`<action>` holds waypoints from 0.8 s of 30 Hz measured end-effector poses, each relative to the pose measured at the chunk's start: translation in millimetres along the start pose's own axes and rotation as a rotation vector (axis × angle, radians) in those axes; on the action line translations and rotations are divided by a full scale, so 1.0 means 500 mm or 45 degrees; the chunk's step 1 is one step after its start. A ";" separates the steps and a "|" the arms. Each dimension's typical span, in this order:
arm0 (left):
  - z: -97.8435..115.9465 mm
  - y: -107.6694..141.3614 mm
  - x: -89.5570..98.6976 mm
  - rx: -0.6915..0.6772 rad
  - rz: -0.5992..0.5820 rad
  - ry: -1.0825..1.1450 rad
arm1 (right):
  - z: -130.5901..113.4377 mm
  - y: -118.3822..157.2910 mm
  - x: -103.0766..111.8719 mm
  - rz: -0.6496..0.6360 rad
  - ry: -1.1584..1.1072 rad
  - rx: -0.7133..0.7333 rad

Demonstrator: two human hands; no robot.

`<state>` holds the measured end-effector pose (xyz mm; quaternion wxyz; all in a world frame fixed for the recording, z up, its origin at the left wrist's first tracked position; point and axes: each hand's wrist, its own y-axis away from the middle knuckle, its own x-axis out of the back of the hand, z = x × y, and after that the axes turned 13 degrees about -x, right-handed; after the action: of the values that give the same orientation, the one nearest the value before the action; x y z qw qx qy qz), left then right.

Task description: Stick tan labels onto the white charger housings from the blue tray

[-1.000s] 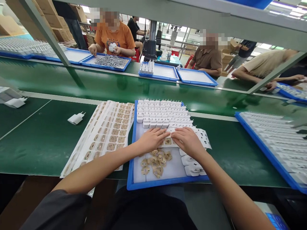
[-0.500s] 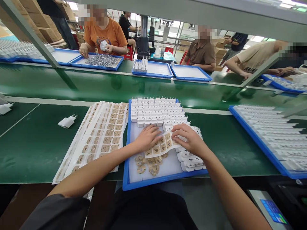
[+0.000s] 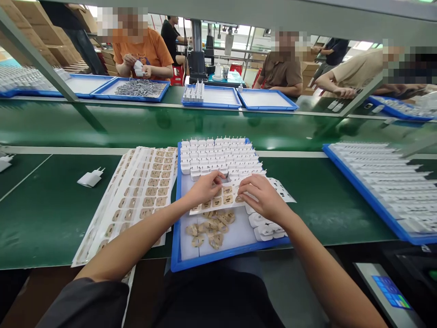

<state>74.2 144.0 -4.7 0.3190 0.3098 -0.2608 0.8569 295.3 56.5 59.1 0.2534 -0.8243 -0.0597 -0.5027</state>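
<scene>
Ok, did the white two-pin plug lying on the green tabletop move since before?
No. The white plug is in the same spot, right of the thin pale line on the green tabletop.

The right hand (image 3: pixel 264 196) hides part of a label sheet (image 3: pixel 218 199), its markings too small to read. Pixelation masks a person in orange (image 3: pixel 145 48) from the neck up, while the frame crops the far-left plug (image 3: pixel 4 163) and right-hand blue tray (image 3: pixel 357 189).
</scene>
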 end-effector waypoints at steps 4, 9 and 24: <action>-0.003 -0.006 0.001 -0.031 0.054 -0.161 | -0.010 0.048 0.034 0.035 -0.267 -0.130; 0.052 0.010 -0.001 -0.205 0.129 -0.347 | -0.013 0.164 0.064 0.353 -0.584 -0.433; 0.185 0.055 -0.139 -1.068 -0.143 -0.568 | -0.036 0.306 0.029 0.736 -0.744 -0.770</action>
<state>130.3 39.1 2.1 0.3986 0.3445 -0.6292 0.5715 342.1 -86.4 23.6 0.1048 -0.9498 0.2506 -0.1553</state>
